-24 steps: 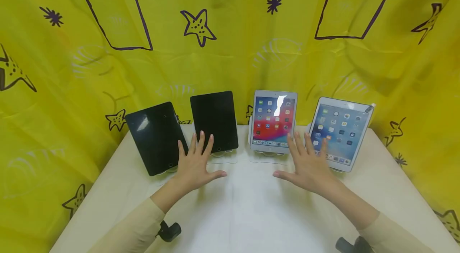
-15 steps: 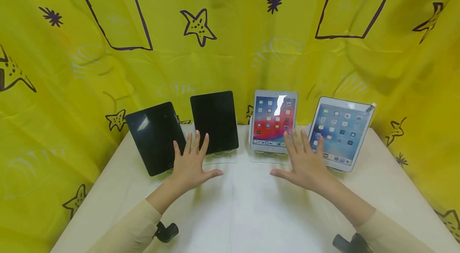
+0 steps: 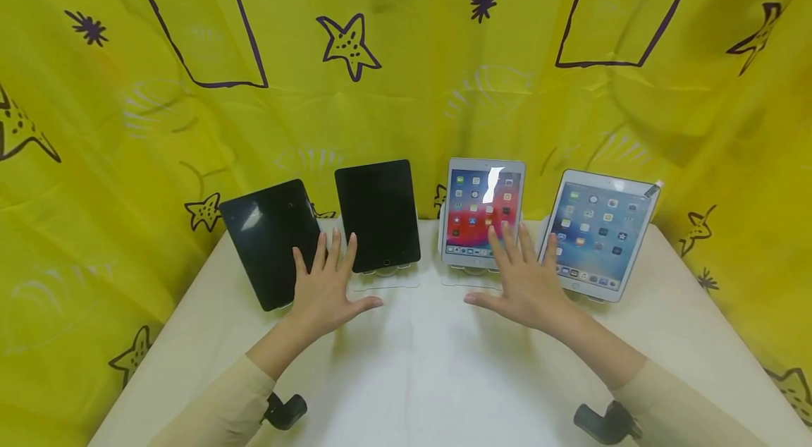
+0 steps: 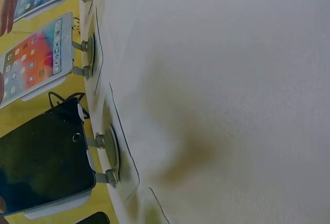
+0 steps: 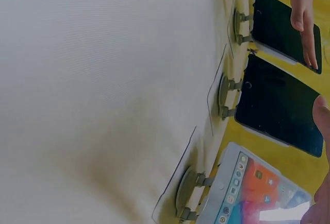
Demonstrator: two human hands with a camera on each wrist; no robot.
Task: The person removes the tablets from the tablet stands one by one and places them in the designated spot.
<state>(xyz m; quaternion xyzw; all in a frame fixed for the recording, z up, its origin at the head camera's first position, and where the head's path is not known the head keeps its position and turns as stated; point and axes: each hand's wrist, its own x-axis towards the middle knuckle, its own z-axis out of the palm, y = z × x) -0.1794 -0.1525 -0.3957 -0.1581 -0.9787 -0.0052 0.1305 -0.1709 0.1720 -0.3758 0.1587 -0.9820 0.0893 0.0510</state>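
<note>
My left hand [image 3: 322,295] hovers with spread, straight fingers before two dark-screened tablets: a tilted black tablet [image 3: 263,239] at far left and a second black tablet [image 3: 377,211] beside it. On the other side, my right hand [image 3: 531,292] is held likewise. Its fingers overlap the lower edge of a white tablet [image 3: 476,221] with a lit red-and-blue screen. To the right leans another white tablet [image 3: 599,232] with a lit blue screen. Neither hand holds anything. Touch on the screens is not evident. In the right wrist view, the left hand [image 5: 305,20] shows before a black tablet.
Each tablet leans on a stand; one round stand base [image 4: 112,154] shows in the left wrist view. They stand along the back of a white-covered table [image 3: 412,376]. A yellow patterned curtain [image 3: 406,108] hangs behind. A dark wrist camera [image 3: 285,412] sits below the left forearm.
Both hands have drifted a little to the left, fingers still spread. The tablets have stayed in place.
</note>
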